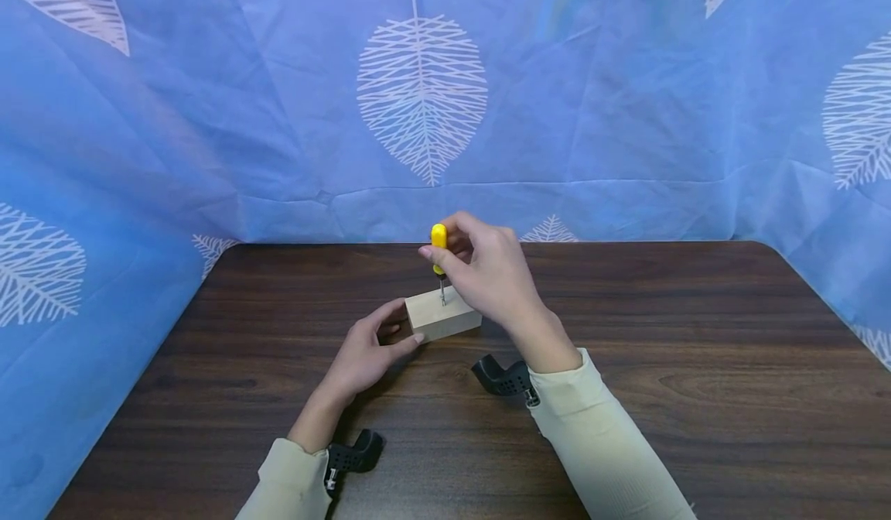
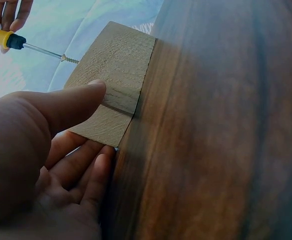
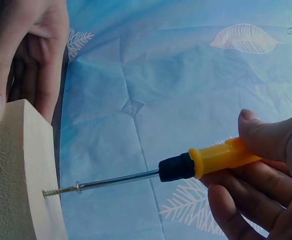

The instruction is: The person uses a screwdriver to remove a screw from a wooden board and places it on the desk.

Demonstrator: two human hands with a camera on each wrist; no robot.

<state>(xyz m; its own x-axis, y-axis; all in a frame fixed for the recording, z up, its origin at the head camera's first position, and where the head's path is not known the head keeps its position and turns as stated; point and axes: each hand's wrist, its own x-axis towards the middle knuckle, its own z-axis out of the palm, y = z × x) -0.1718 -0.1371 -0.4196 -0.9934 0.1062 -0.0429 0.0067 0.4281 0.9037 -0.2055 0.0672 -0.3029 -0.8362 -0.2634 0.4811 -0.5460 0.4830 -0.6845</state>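
Observation:
A pale wooden block (image 1: 445, 323) lies on the table, with a screw (image 3: 61, 190) standing partway in its top face. My right hand (image 1: 490, 268) grips the yellow handle of a screwdriver (image 3: 220, 158) between thumb and fingers. The screwdriver stands upright over the block, its tip at the screw's head. At the block's left end, my left hand (image 1: 369, 350) holds it, thumb on the near side and fingers around the end. In the left wrist view that thumb (image 2: 81, 102) presses along the block's side (image 2: 121, 65).
The dark wood-grain table (image 1: 696, 396) extends to both sides of the block. Behind it hangs a blue cloth (image 1: 278, 102) with white leaf prints. Black camera mounts (image 1: 358, 452) are worn on both wrists, close above the tabletop.

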